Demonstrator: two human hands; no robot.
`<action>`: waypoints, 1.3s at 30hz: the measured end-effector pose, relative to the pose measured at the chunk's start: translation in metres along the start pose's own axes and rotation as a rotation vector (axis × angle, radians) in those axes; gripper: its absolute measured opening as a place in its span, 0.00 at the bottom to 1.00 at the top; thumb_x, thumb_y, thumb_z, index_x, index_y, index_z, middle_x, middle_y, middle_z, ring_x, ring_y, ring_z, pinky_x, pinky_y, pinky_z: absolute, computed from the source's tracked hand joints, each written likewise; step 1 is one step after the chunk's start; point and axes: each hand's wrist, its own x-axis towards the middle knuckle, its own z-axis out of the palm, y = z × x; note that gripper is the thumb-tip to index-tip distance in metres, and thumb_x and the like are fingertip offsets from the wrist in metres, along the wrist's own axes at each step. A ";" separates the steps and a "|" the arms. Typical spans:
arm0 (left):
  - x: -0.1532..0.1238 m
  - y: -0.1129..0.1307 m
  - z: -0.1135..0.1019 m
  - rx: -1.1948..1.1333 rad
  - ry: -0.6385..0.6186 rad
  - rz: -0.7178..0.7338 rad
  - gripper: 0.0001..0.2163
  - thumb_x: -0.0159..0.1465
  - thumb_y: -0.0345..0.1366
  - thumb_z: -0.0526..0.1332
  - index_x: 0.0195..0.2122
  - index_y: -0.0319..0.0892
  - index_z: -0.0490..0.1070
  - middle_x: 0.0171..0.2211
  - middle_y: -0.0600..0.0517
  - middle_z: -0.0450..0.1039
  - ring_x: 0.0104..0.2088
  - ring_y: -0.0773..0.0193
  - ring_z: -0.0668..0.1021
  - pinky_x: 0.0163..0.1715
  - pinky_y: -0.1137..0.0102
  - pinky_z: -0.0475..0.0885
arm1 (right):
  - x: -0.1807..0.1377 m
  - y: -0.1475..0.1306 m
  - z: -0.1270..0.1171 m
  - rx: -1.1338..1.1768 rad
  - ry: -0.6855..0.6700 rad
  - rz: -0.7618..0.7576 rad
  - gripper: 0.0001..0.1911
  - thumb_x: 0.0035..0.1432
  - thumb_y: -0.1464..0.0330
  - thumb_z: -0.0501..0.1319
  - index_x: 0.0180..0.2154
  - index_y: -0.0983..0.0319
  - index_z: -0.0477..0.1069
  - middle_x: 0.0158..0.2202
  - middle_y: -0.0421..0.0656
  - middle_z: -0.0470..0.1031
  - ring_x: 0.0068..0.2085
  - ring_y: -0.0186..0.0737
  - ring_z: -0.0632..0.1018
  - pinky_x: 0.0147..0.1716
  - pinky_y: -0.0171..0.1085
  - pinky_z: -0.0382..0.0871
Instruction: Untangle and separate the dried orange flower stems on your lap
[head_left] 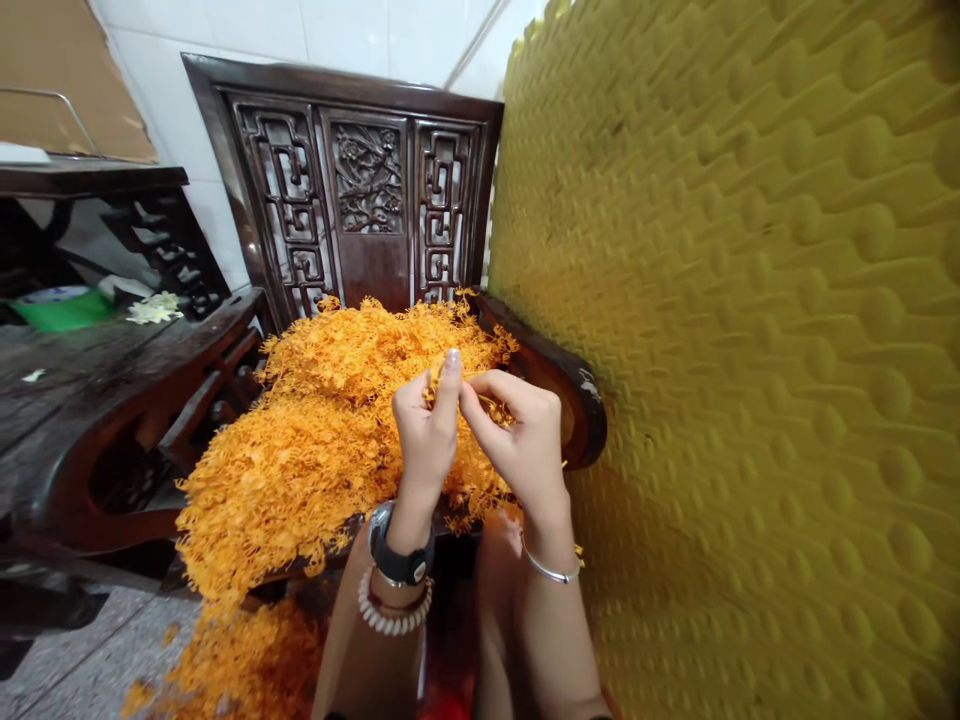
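Observation:
In front of me a large heap of frilly orange artificial flower sprigs [300, 460] covers the seat of a carved dark wooden chair [373, 268] and spills over its front edge. My left hand [426, 425], thumb upright, is closed around a small orange sprig that peeks out beside the thumb. Right beside it, my right hand [523, 425] is closed with thumb and index finger pinched together at the same sprig. The fingers hide most of the sprig. Both hands are above the right part of the heap.
A yellow textured foam mat [720, 360] stands upright close along my right. To the left, a dark wooden table [45, 420] bears a green bowl [64, 310] and a pale flower-like piece [155, 308]. More orange sprigs [247, 660] lie low at the front left.

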 end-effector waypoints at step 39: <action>0.017 0.005 -0.021 -0.283 -0.242 -0.211 0.12 0.62 0.45 0.54 0.36 0.42 0.68 0.22 0.58 0.58 0.12 0.78 0.55 0.09 0.78 0.53 | 0.011 0.010 -0.011 0.937 0.190 0.154 0.18 0.60 0.56 0.44 0.39 0.57 0.68 0.44 0.43 0.74 0.51 0.41 0.72 0.51 0.46 0.63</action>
